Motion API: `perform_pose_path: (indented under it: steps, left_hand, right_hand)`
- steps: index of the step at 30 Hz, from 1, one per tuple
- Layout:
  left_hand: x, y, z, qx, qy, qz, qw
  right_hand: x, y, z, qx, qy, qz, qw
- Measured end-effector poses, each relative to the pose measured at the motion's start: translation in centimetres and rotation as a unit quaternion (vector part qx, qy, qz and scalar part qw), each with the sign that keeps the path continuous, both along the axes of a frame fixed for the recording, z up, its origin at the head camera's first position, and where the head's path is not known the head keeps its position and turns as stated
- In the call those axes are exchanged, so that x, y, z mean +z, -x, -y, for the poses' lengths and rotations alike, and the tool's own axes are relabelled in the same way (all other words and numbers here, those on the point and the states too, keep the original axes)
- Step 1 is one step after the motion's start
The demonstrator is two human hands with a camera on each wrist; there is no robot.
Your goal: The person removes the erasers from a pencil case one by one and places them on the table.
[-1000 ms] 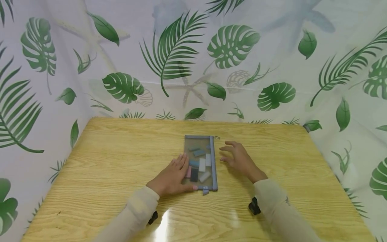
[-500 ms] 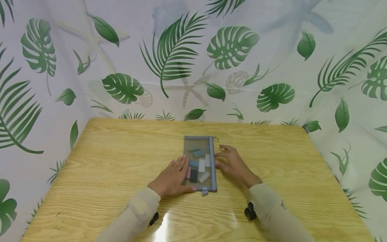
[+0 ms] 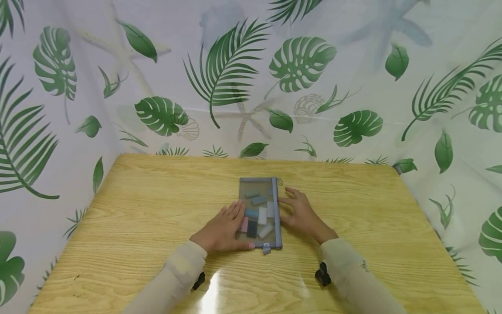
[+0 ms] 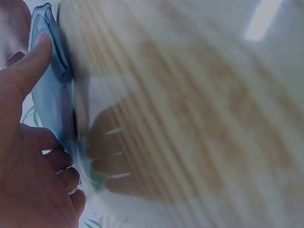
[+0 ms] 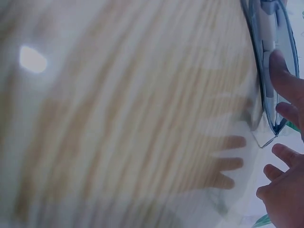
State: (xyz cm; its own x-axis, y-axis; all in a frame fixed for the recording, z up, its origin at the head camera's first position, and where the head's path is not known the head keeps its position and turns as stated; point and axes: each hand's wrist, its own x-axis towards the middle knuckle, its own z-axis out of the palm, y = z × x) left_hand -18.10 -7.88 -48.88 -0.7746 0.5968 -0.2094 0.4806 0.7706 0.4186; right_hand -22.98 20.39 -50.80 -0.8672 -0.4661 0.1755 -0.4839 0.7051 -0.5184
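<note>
A see-through mesh zip pouch (image 3: 259, 240) with blue-grey edging lies on the wooden table. Several small blocks show in it: pink, dark, blue-grey and white ones, such as a white block (image 3: 262, 215). My left hand (image 3: 221, 229) lies over the pouch's left edge, fingers extended and thumb on the near-left corner. At the zip side, my right hand (image 3: 303, 216) touches the edge with its thumb and index finger. In the right wrist view the pouch's edges (image 5: 256, 61) stand apart, with pale blocks between them and the right thumb (image 5: 283, 78) at this gap.
The yellow wood-grain table (image 3: 157, 187) stretches out on both sides of the pouch. A leaf-printed cloth (image 3: 243, 87) hangs behind the table and along its sides. A small ring (image 3: 280, 181) hangs at the pouch's far right corner.
My right hand has moved left from beside the pouch until its fingertips touch the zip edge. The left hand and the pouch have stayed in place.
</note>
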Motion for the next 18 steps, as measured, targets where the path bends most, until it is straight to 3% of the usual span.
perform_pose_path:
  steps: [8, 18]
  left_hand:
    - [-0.15, 0.05, -0.32, 0.010, 0.012, -0.005, 0.9999]
    - [-0.36, 0.14, -0.47, 0.022, 0.022, -0.002, 0.9995]
  right_hand:
    - [-0.31, 0.33, 0.28, -0.013, -0.018, 0.010, 0.9997]
    - [-0.34, 0.85, 0.50, -0.008, -0.003, 0.037, 0.9993]
